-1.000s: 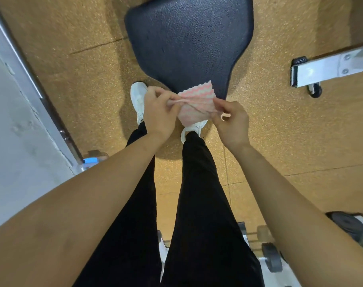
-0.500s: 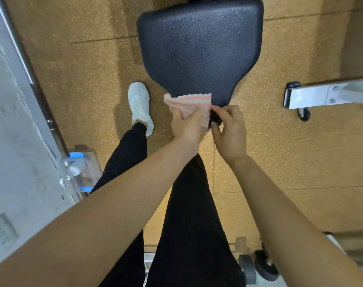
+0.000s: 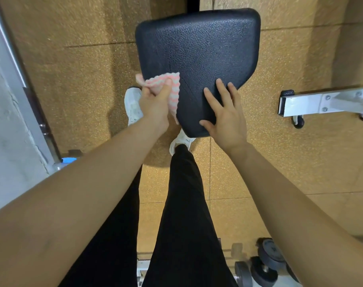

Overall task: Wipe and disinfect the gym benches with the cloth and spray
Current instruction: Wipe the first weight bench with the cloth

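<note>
The left hand point(image 3: 154, 100) grips a pink-and-white wavy-striped cloth point(image 3: 173, 88), its fingers curled round the bunched fabric and the thumb lying on top. The cloth lies against the near-left edge of a black, pebble-textured padded bench seat point(image 3: 199, 44), one corner hanging over the side and the rest on the top surface. The right hand point(image 3: 226, 114) lies flat on the pad's near-right part. Its fingers are spread and straight, the thumb reaches toward the rounded near edge, and it holds nothing.

The pad narrows toward the person and widens to a rounded far edge. Most of its top, beyond and between the hands, is bare. Below the near tip stand two white trainers point(image 3: 133, 104), one just left of the pad and one partly under it, above black trousers point(image 3: 182, 204).

Speckled tan rubber floor tiles point(image 3: 83, 69) lie open on both sides of the pad. Well to the right is a white steel frame foot point(image 3: 321, 101) with small black castor wheels point(image 3: 298, 122). On the left a grey wall point(image 3: 6, 141) with a dark metal rail point(image 3: 42, 121) borders the floor. At its base a blue-topped clear object point(image 3: 68, 160) peeps out from behind the left forearm, too hidden to identify. Dark round dumbbells point(image 3: 267, 259) lie at the lower right.
</note>
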Demonstrator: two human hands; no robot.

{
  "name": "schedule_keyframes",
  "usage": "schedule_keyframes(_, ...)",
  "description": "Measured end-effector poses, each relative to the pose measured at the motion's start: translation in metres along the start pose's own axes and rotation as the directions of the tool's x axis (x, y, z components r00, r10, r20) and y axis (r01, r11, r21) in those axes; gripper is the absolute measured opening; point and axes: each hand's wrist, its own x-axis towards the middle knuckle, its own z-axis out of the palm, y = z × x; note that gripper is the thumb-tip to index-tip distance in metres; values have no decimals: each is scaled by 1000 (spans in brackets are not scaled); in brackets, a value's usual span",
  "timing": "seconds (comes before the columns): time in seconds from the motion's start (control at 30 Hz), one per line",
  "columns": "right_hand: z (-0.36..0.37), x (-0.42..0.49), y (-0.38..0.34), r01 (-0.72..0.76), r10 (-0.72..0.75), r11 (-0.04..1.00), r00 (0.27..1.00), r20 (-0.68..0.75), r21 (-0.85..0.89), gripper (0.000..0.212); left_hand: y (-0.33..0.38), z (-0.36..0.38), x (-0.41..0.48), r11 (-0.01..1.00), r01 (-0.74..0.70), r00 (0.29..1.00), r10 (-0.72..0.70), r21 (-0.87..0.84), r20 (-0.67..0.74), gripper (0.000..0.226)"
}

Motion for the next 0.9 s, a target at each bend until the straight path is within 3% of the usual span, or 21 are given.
schedule_keyframes(0.07, -1, 0, -1, -8, 8, 1000, 1000, -2, 0, 84, 19, -5, 15, 993, -113, 994, 113, 19, 15, 81)
schedule_keyframes(0.2, -5, 1, -4, -29, 29, 1000, 1000, 13, 4, 84, 56, -14, 42, 926, -289, 957, 270, 243, 107, 68)
schedule_keyframes(0.3, -6, 1, -6, -47, 47, 999, 999, 13, 6, 84, 87, -7, 51, 828, -435, 893, 348, 352, 286, 35)
schedule_keyframes(0.37, -6, 2, -7, -64, 63, 998, 998, 10, 21, 83, 104, 5, 64, 692, -568, 820, 435, 445, 371, 28)
schedule_keyframes(0.43, -6, 1, -9, -69, 68, 997, 998, 13, 36, 84, 118, 14, 69, 443, -688, 722, 495, 574, 483, 35)
schedule_keyframes(0.53, -7, 1, -10, -82, 81, 995, 997, 16, 51, 83, 133, 28, 56, 137, -757, 622, 453, 639, 639, 35)
schedule_keyframes(0.63, -7, 1, -10, -90, 89, 994, 996, 13, 68, 84, 144, 42, 46, 24, -780, 585, 383, 626, 715, 45)
schedule_keyframes(0.8, 3, -1, -5, -55, 60, 991, 997, -38, 120, 86, 143, 84, 43, -183, -862, 423, 257, 473, 869, 55)
schedule_keyframes(0.9, 7, -3, -4, -42, 53, 987, 996, -67, 156, 83, 138, 112, 31, -243, -894, 327, 218, 376, 919, 52)
